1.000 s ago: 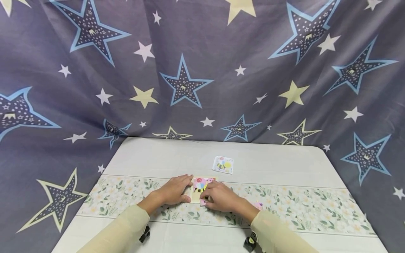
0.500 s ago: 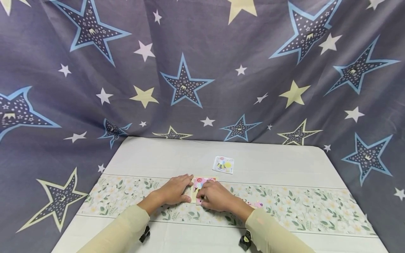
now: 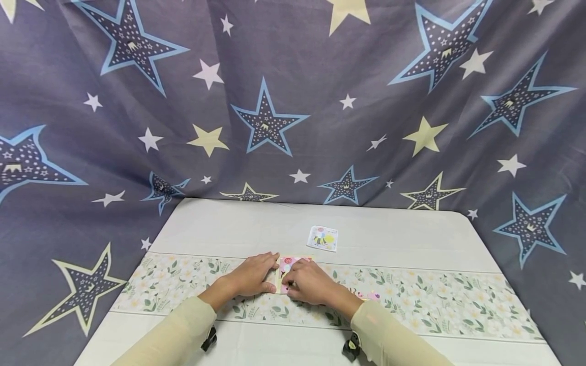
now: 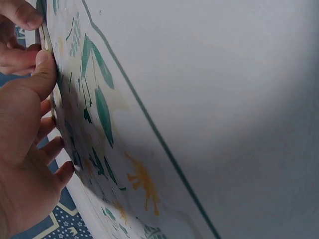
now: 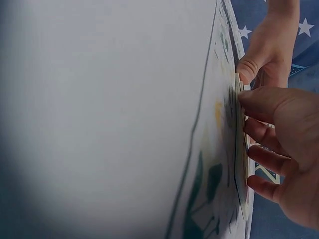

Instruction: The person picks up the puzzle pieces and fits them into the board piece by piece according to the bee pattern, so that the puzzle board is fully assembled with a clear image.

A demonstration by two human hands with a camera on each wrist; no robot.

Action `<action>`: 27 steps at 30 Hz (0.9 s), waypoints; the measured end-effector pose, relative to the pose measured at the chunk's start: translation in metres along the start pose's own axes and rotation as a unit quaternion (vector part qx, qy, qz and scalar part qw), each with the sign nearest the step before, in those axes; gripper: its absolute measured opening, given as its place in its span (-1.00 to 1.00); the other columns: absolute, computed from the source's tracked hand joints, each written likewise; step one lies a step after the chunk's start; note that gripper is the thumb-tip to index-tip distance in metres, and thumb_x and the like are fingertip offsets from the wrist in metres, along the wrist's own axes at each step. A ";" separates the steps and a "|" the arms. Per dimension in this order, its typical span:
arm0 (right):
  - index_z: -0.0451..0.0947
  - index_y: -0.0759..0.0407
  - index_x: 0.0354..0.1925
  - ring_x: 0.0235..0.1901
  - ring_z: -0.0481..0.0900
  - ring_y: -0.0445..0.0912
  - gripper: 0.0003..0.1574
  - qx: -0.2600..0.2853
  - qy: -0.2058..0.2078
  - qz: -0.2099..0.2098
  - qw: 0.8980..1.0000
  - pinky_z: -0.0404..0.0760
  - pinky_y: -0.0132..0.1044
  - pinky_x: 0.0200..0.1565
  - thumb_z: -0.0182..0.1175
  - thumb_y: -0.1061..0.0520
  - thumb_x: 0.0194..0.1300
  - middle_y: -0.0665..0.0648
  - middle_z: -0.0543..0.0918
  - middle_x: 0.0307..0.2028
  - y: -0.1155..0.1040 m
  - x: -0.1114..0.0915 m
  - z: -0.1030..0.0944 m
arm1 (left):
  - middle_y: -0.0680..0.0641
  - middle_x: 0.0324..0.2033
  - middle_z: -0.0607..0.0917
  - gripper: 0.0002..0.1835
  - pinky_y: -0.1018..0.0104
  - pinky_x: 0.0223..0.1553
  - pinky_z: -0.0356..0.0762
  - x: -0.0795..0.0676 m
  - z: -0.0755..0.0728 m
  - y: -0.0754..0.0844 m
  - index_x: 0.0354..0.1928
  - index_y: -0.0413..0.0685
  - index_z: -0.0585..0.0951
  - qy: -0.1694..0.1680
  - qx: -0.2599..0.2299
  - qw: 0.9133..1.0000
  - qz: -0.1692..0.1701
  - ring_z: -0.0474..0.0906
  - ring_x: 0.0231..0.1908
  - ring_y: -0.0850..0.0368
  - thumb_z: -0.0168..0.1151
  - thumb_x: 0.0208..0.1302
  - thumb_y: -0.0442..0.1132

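Note:
A small square jigsaw board [image 3: 277, 274] with a pale rim and a pink bee picture lies flat on the table. My left hand [image 3: 253, 274] braces its left edge, thumb at the near corner and fingers along the side. Over the board, my right hand [image 3: 313, 282] holds a pink puzzle piece [image 3: 284, 288] at the near left corner, fingers bent. That hand covers most of the picture. From the right wrist view, the board [image 5: 241, 169] appears edge-on, with the right thumb on it; whether the piece lies flush cannot be told.
Beyond the board lies a white reference card [image 3: 323, 238] with a bee picture. Loose pink puzzle pieces [image 3: 373, 295] lie right of the board, partly behind the right forearm. The white tablecloth [image 3: 238, 223] has a floral band, and a starry curtain [image 3: 293, 101] hangs behind.
My right hand has shifted slightly left with the puzzle piece, to the board's near left corner. More of the loose pieces shows beside the right forearm. My left hand stays put.

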State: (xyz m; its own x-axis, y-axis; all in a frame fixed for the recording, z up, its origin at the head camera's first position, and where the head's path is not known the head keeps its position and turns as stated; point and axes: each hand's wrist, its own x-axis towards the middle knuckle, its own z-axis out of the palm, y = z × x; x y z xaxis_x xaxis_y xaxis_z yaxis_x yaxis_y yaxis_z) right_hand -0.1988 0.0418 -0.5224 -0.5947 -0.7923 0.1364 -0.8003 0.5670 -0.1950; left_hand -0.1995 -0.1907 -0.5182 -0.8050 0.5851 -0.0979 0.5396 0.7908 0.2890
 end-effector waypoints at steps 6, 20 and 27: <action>0.77 -0.08 -0.09 -0.04 0.60 -0.16 -0.77 0.003 0.001 0.011 1.000 0.57 -0.22 0.16 0.36 -0.02 0.29 -0.12 0.73 -0.19 -0.002 -0.001 0.000 | -0.20 0.50 0.34 -0.28 -0.15 0.49 0.27 0.000 0.000 0.000 0.30 -0.07 0.48 -0.004 0.001 1.000 -0.004 0.25 0.51 -0.22 0.32 0.25 0.23; 0.77 -0.07 -0.11 -0.10 0.60 -0.18 -0.78 0.013 0.009 0.008 1.000 0.58 -0.24 0.12 0.38 -0.01 0.25 -0.12 0.74 -0.24 -0.003 0.002 -0.002 | -0.19 0.51 0.33 -0.29 -0.17 0.49 0.27 -0.001 -0.001 0.000 0.28 -0.08 0.49 -0.006 -0.007 1.000 -0.004 0.24 0.51 -0.22 0.32 0.24 0.23; 0.78 -0.07 -0.05 -0.03 0.62 -0.14 -0.74 0.025 0.003 0.042 0.999 0.60 -0.19 0.12 0.35 0.00 0.29 -0.10 0.75 -0.16 -0.004 0.004 -0.002 | -0.17 0.52 0.32 -0.28 -0.15 0.51 0.25 -0.001 0.000 0.001 0.30 -0.04 0.47 -0.009 -0.002 1.000 -0.010 0.23 0.52 -0.19 0.31 0.25 0.24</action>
State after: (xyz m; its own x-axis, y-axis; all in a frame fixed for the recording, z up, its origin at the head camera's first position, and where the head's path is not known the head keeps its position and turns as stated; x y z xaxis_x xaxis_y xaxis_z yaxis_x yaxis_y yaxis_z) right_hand -0.1984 0.0372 -0.5193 -0.6604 -0.7406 0.1241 -0.7427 0.6198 -0.2537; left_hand -0.1986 -0.1904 -0.5177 -0.8118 0.5714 -0.1203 0.5218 0.8024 0.2897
